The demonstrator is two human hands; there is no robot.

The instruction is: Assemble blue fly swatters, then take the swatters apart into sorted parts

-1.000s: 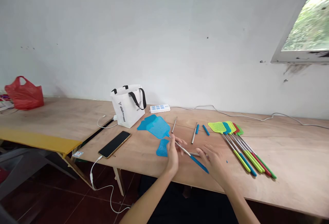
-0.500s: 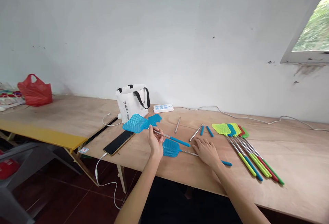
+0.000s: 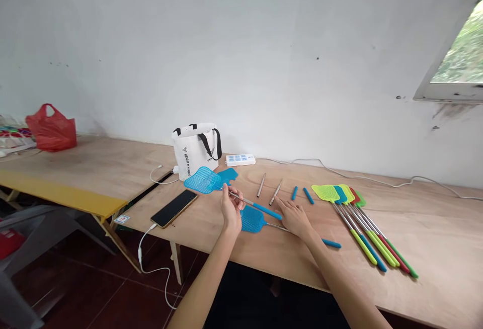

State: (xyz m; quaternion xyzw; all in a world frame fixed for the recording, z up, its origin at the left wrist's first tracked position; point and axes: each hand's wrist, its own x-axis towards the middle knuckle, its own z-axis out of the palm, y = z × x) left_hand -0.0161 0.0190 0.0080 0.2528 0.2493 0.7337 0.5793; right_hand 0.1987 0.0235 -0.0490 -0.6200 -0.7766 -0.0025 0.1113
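Observation:
My left hand (image 3: 231, 212) is closed round the metal shaft of a blue fly swatter (image 3: 203, 180), raised over the table with its head to the left. Beneath it a second blue fly swatter (image 3: 252, 220) lies on the wood, its shaft passing partly behind my right hand (image 3: 292, 216). That hand rests palm down with fingers stretched, fingertips at the lower end of a metal tube (image 3: 276, 192). Another metal tube (image 3: 261, 185) lies to the left. Two short blue grips (image 3: 294, 192) (image 3: 308, 195) lie beyond the right hand. Blue swatter heads (image 3: 228, 174) sit behind the left hand.
Several coloured fly swatters (image 3: 368, 233) lie in a row at the right. A phone (image 3: 174, 208) on a cable, a white tote bag (image 3: 194, 150) and a power strip (image 3: 240, 160) are at the left and back. A red plastic bag (image 3: 52, 128) stands on the far-left table.
My right hand has shifted left and turned the nearby metal tube more upright, so it lies closer to the other tube. My left hand still holds the swatter, almost unmoved.

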